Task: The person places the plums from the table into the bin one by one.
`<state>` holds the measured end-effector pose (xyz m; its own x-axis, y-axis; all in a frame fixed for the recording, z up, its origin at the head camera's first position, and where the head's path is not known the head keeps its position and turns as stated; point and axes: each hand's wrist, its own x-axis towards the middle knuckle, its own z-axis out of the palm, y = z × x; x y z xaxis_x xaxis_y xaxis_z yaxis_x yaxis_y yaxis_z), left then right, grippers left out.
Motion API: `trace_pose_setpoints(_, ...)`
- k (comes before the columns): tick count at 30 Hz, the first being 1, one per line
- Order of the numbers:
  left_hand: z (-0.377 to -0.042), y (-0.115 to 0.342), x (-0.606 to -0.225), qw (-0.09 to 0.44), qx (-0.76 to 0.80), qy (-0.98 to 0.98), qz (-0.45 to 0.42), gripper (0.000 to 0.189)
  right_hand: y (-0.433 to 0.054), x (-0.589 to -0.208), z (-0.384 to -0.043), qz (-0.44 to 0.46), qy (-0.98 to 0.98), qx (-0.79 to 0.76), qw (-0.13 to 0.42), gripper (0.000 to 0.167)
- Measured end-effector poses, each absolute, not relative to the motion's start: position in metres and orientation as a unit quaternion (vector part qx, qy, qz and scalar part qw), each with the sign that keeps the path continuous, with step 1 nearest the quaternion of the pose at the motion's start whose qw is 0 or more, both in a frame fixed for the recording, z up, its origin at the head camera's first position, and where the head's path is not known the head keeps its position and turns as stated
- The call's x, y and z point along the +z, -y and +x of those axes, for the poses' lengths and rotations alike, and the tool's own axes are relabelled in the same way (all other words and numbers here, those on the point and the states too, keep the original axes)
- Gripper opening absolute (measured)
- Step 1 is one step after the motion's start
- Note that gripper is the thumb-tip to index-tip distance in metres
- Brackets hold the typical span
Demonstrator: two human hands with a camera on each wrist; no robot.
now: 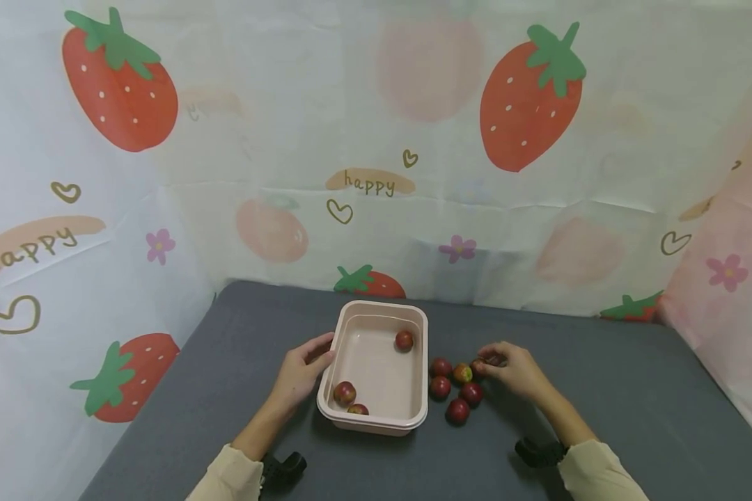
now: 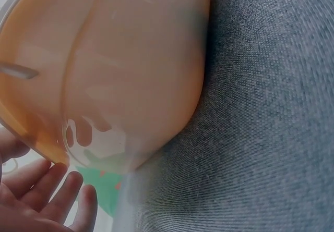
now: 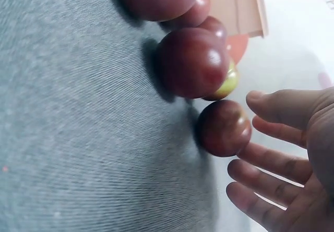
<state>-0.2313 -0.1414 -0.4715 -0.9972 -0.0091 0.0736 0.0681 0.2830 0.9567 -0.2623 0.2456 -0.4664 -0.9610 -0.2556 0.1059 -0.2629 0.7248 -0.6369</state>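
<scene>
A pale pink plastic box (image 1: 376,421) holds three dark red plums: one plum (image 1: 404,340) at the far right, another plum (image 1: 345,394) and a partly hidden plum (image 1: 358,410) at the near left. My left hand (image 1: 303,369) touches the box's left rim, its fingers loosely bent under the rim in the left wrist view. Right of the box, my right hand (image 1: 514,369) is at the rightmost plum (image 3: 224,129) of a loose group. Its thumb stands a little apart from that plum, and a fingertip reaches the plum's lower side.
Several plums lie close together on the dark grey tablecloth (image 1: 633,417), among them a yellow-green patched plum (image 1: 461,374) and a near plum (image 1: 458,411). A strawberry-printed curtain (image 1: 276,153) hangs behind and beside the table. A black wrist device (image 1: 539,452) is on the right arm.
</scene>
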Motion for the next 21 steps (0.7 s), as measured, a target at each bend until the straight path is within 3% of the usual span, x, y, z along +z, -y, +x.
trace_pose_setpoints(21, -0.2307, 0.141, -0.4714, 0.031, -0.597, 0.802, -0.016, 0.042, -0.2421, -0.4748, -0.2595, 0.122, 0.926, 0.357, -0.001, 0.024)
